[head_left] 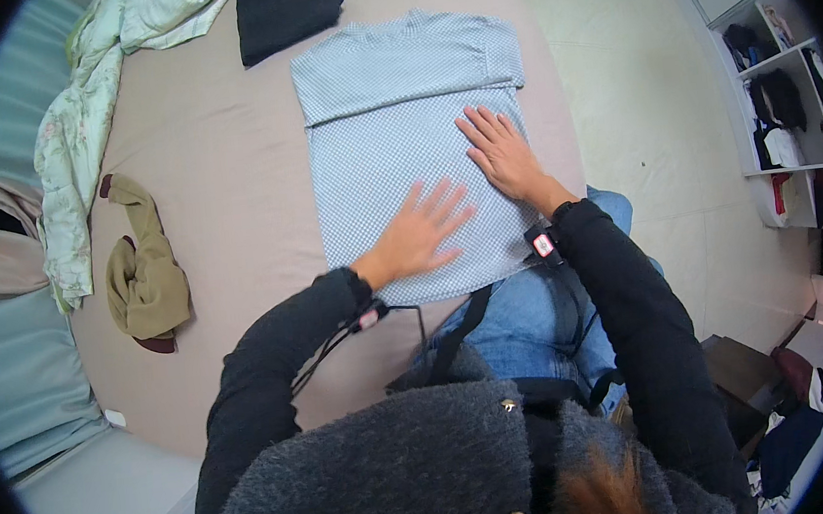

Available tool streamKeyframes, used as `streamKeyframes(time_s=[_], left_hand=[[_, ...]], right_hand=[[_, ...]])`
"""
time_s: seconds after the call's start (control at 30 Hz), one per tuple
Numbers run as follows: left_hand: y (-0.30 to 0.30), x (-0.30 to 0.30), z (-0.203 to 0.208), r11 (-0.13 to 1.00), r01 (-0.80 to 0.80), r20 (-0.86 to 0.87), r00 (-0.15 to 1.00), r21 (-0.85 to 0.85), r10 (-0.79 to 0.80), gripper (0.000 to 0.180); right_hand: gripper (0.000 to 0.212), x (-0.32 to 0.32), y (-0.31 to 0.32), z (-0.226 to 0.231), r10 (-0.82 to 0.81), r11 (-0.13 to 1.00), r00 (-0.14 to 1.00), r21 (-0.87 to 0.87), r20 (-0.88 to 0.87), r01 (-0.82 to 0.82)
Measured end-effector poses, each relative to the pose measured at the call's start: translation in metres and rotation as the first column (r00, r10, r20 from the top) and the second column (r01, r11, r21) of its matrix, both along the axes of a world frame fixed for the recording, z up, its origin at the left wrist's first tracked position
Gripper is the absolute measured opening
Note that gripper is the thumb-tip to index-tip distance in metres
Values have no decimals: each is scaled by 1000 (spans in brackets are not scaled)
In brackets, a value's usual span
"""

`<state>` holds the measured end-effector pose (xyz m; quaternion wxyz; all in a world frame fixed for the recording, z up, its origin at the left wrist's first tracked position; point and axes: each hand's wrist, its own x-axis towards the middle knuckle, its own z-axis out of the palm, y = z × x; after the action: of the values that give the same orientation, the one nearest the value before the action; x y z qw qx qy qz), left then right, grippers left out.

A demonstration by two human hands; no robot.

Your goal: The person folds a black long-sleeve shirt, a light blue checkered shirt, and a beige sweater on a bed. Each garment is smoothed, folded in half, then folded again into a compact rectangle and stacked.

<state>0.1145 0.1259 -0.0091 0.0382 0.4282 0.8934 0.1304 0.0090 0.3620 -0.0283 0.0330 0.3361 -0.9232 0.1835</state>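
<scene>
A light blue and white checked shirt (374, 171) lies spread face down on the bed, its sleeves folded across the far part in a wide band. My left hand (417, 234) is over the near middle of the shirt, fingers spread and slightly blurred. Farther up and to the right, my right hand (503, 154) rests flat on the cloth near its right edge, with the fingers stretched out. Neither hand grips anything. The shirt's near hem reaches my knees, which are in blue jeans.
The bed (223, 146) has a pinkish sheet. A folded black garment (289, 13) lies beyond the shirt, a crumpled olive-brown garment (147, 268) to the left. A floral quilt (73, 141) runs along the far left. Open shelves (784, 62) with clothes stand right, across the tiled floor (651, 125).
</scene>
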Motion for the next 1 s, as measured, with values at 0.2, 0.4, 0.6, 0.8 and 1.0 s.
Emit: streamKeyframes(time_s=[0.2, 0.4, 0.6, 0.8, 1.0], left_hand=[[-27, 52, 15, 939, 307, 263, 903, 159, -339, 53], [-4, -50, 19, 987, -64, -44, 996, 148, 71, 55], [37, 0, 1, 929, 370, 78, 927, -21, -367, 66], [-83, 63, 42, 980, 160, 531, 824, 118, -198, 58], [-147, 83, 69, 980, 192, 376, 913, -50, -159, 71]], right_hand=[[57, 28, 32, 20, 353, 917, 917, 128, 185, -379], [61, 72, 56, 86, 329, 781, 148, -180, 933, -598], [57, 53, 71, 116, 347, 894, 350, -194, 870, -404], [68, 103, 93, 105, 384, 892, 619, -102, 685, -440], [46, 102, 104, 93, 200, 980, 571, -174, 796, -100]])
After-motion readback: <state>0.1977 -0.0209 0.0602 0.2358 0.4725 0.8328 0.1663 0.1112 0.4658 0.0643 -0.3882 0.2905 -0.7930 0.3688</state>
